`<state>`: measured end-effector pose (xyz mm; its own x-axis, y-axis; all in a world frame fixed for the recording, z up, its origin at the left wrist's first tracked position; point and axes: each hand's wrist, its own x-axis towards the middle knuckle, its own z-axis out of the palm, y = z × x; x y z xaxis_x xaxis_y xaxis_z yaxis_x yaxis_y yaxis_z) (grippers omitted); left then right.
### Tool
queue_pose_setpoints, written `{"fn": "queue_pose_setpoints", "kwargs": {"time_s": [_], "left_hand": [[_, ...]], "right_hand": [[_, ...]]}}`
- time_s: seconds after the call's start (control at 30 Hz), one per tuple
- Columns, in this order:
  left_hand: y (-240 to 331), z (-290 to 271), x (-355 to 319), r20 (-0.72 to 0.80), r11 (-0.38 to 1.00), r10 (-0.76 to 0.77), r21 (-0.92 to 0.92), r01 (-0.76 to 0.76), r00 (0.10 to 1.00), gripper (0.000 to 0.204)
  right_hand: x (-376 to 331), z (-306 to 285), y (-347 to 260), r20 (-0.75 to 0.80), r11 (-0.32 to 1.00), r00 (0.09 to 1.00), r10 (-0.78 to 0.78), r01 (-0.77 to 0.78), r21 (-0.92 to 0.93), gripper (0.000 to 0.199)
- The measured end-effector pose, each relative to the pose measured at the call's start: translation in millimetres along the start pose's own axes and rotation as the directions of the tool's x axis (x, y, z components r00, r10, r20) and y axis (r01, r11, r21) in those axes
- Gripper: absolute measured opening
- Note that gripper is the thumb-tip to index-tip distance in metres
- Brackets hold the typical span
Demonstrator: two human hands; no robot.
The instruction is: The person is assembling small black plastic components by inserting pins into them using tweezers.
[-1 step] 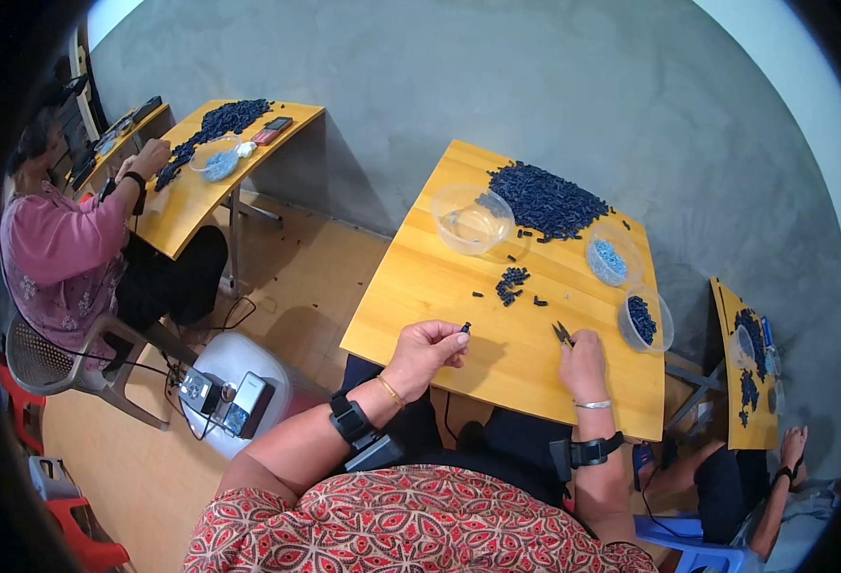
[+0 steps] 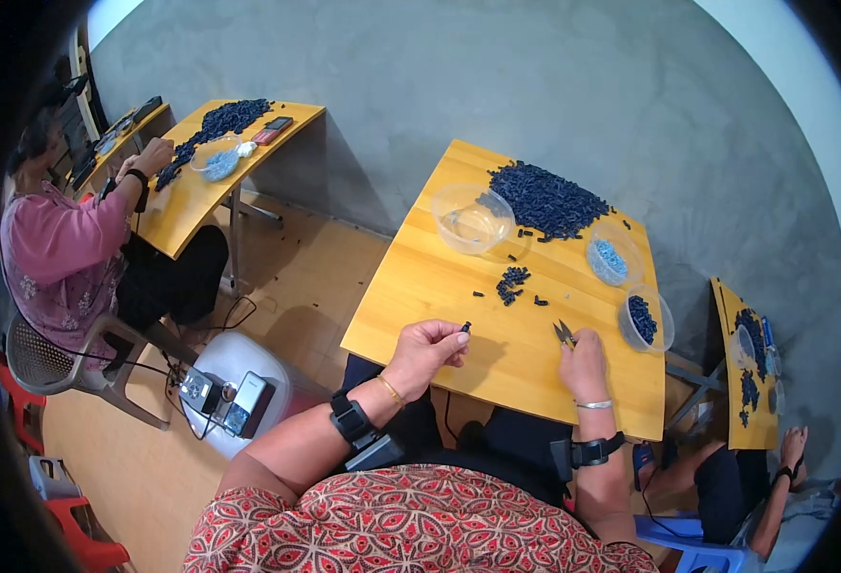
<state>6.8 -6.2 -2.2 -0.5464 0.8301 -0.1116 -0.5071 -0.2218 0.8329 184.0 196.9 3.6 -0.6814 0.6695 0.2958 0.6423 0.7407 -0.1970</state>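
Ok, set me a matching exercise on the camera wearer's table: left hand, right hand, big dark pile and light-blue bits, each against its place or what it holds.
Column one
1. Left hand
2. Right hand
3. Big dark pile
4. Light-blue bits

Column two
A. Inside a clear tub
B. Gripping snips
C. Toward the far side of the wooden table
D. Pinching one small dark piece

Pairs: 1-D, 2-B, 3-C, 4-A

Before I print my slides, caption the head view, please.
Left hand pinches a dark piece; right hand holds snips at a wooden table.
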Motion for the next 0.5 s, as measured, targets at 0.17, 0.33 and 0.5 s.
{"fn": "queue_pose_setpoints", "kwargs": {"time_s": [0.17,0.33,0.5], "left_hand": [[1,2,-1,-0.013,0.999,0.005,0.041,-0.005,1.000,0.007],[-1,2,0,-0.020,0.992,0.030,0.120,-0.028,0.999,0.009],[-2,3,-1,-0.022,0.993,0.040,0.113,-0.037,0.999,0.009]], "right_hand": [[0,7,-2,-0.013,0.993,1.000,0.015,-0.013,0.120,0.015],[-4,-1,-30,0.212,0.499,0.974,-0.084,-0.143,0.855,0.019],[-14,-41,-81,0.429,0.180,0.876,-0.221,-0.395,0.901,0.021]]}}
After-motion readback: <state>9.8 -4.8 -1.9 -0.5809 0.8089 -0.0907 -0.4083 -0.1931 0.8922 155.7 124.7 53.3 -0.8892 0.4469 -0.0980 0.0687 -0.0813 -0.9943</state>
